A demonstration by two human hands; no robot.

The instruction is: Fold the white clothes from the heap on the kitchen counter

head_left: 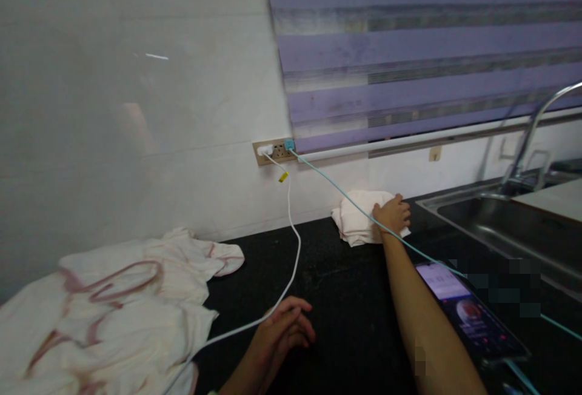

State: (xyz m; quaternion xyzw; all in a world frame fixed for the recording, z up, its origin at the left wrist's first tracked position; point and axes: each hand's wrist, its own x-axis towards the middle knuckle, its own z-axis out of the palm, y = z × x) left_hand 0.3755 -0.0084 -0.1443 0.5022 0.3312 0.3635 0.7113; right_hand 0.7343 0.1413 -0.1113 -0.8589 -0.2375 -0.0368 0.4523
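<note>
Far out on the dark counter, against the wall, sits a folded white cloth (357,219). My right hand (394,213) is over its right end, thumb on the near left side and fingers curled round the far right side. Low in the middle is my left hand (287,333), fingers loosely bent and a little apart, with nothing in it. A white cable (291,280) passes just beside or over the back of that hand; contact is hard to tell. To the left lies a rumpled white cloth garment (136,304) with pinkish trim, spread over the counter.
A phone (473,313) with a lit screen lies right of my right forearm. A teal cable (336,186) runs from the wall socket (277,151) across my right wrist. Right stands a steel sink (500,225) with a tap (530,134). A purple striped blind (409,49) hangs above.
</note>
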